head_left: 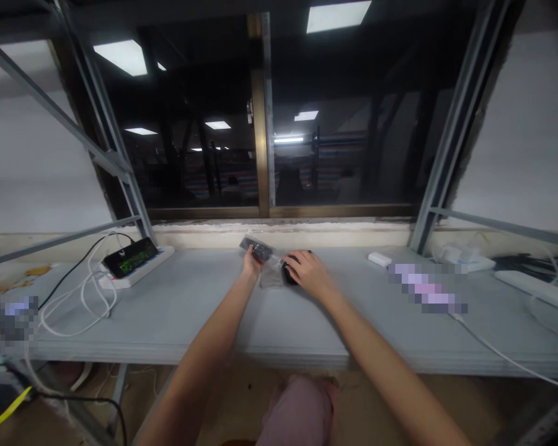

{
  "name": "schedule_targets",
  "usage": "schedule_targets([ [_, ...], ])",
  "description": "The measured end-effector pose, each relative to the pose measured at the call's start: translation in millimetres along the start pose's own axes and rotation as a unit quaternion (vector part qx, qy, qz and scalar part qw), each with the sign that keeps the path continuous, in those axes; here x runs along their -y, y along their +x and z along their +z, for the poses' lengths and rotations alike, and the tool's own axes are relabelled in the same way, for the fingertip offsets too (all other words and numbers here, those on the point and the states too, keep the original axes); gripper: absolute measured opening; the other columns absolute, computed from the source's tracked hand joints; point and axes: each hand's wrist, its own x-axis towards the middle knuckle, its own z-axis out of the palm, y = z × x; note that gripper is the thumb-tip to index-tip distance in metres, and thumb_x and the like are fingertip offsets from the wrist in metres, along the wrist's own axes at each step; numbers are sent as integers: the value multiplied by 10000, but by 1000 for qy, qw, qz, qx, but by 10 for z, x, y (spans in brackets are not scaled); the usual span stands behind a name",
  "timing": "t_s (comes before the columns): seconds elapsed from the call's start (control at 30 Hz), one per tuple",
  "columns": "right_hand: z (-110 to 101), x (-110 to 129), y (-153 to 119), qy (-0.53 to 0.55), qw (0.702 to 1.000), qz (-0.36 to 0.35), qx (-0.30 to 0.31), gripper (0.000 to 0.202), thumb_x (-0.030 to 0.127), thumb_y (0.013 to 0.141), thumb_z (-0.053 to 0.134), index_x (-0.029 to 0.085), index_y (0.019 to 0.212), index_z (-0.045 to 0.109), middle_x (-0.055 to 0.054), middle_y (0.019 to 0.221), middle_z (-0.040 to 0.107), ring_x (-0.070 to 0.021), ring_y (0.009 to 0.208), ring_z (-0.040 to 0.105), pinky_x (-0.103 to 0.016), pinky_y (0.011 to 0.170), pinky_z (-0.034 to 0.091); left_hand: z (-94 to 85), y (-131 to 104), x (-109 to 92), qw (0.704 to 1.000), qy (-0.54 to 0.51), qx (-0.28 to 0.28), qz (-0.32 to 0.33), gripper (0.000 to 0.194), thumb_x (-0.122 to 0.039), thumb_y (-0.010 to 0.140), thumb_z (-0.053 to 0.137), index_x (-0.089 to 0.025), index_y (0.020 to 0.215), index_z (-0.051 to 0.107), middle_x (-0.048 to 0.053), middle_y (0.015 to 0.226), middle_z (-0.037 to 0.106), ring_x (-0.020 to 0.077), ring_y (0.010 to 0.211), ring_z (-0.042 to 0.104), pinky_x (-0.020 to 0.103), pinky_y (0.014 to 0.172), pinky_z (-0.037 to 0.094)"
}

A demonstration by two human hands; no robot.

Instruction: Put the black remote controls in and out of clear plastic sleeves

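My left hand (252, 265) grips a dark packet (261, 250); right hand (312, 274) covers a black object (289, 273), closure unclear. Likely handling; next probably requires steadiness.

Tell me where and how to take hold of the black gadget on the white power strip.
Probably with the left hand, once free, from the right: pinch the black gadget by its long edges near the right end, avoiding the black cable behind. It looks flat and tilted on the white power strip; white cords loop by its left end.
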Motion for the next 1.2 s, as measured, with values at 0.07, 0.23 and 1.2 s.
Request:
schedule_targets([
  [0.07,3,-3,3,-7,1000,3,6,327,225,960,355,190,1207,567,-100,1201,586,-226,1054,488,-342,873,349,-2,-28,-17,1000,-12,12,-16,242,-333,892,449,-164,879,623,46,756,687,155,744,655,242,681,501],
  [0.23,40,-40,0,-15,1000,23,7,333,192,948,367,170,1210,571,-105,1216,587,-232,1048,492,-351,854,348,13,-108,-43,997,5,54,-50,238,-234,916,409,-136,918,626,51,716,682,145,667,635,272,712,508],
  [1.2,-4,42,27,-32,987,155,2,316,258,948,419,322,1214,577,-17,1461,385,-253,1279,310,-424,984,229,100,-192,41,991,33,119,-41,69,-184,831,619,-129,795,637,63,801,696,135,736,656,264,806,508],
])
